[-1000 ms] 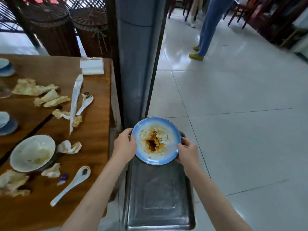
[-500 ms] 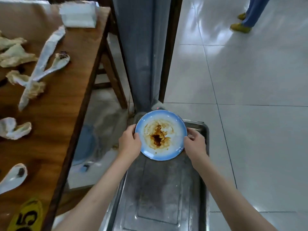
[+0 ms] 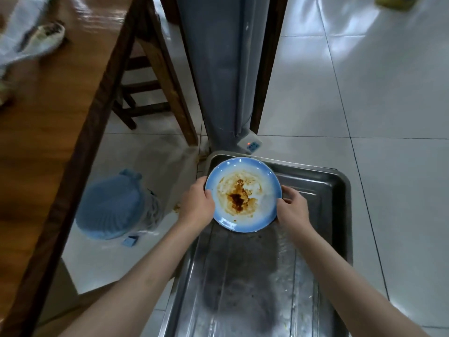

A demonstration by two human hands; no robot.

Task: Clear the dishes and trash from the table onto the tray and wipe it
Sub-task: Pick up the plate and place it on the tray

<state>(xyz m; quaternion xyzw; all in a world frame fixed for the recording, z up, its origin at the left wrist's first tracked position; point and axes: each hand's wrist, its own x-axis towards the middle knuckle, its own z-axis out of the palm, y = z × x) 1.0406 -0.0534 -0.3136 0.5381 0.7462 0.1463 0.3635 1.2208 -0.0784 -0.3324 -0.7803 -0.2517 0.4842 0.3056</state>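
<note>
Both hands hold a blue-rimmed plate (image 3: 243, 194) smeared with brown sauce over the far end of a steel tray (image 3: 337, 215). The left hand (image 3: 197, 206) has its grip closed on the plate's left edge, thumb over the rim. The right hand (image 3: 293, 208) grips the right edge the same way, fingers curled under. Whether the plate already rests on the tray's floor or hangs just above it cannot be told.

The wooden table (image 3: 48, 122) lies to the left, well apart from the tray, with a blurred used spoon (image 3: 47, 32) and white paper wrapper (image 3: 17, 42) at its far corner. A blue-lidded water jug (image 3: 111, 205) lies on the tiled floor (image 3: 364, 117) between table and tray. A grey column (image 3: 218, 69) rises just beyond the tray, a white power strip (image 3: 250, 143) at its foot.
</note>
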